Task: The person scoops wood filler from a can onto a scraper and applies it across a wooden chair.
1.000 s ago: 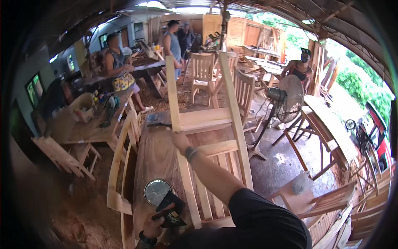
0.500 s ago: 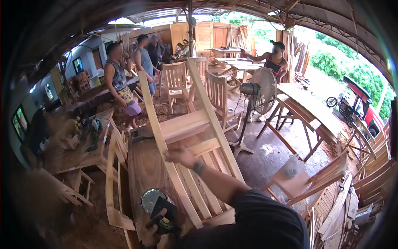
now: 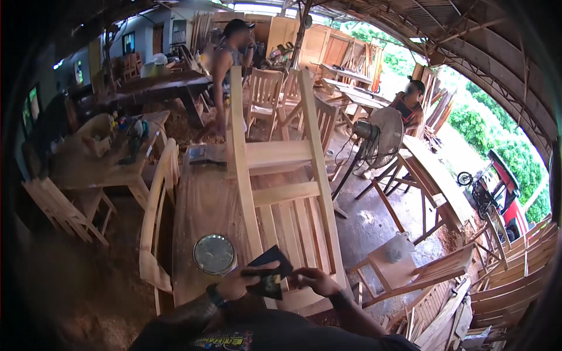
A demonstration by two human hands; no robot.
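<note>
My left hand (image 3: 237, 283) is closed on a dark, folded sheet of sandpaper (image 3: 274, 262) with pale printing on its lower part. At the sheet's right edge, the fingers of my right hand (image 3: 319, 282) are pinched together against it. Beneath both hands an unfinished wooden chair (image 3: 285, 153) lies on the brown worktable (image 3: 202, 193), its slats toward me and its two long posts pointing away. A round metal tin (image 3: 214, 255) stands on the table just beyond my left hand.
A curved wooden chair part (image 3: 153, 219) leans at the table's left side. A standing fan (image 3: 377, 137) is to the right, near a long bench (image 3: 436, 175). Another chair (image 3: 404, 272) lies lower right. One person (image 3: 225, 64) bends beyond the table; another (image 3: 408, 105) is behind the fan.
My right hand has left the chair's post and come back to the sandpaper. My left hand has risen into clearer view with the sheet. A person at the back has moved closer to the table's far end.
</note>
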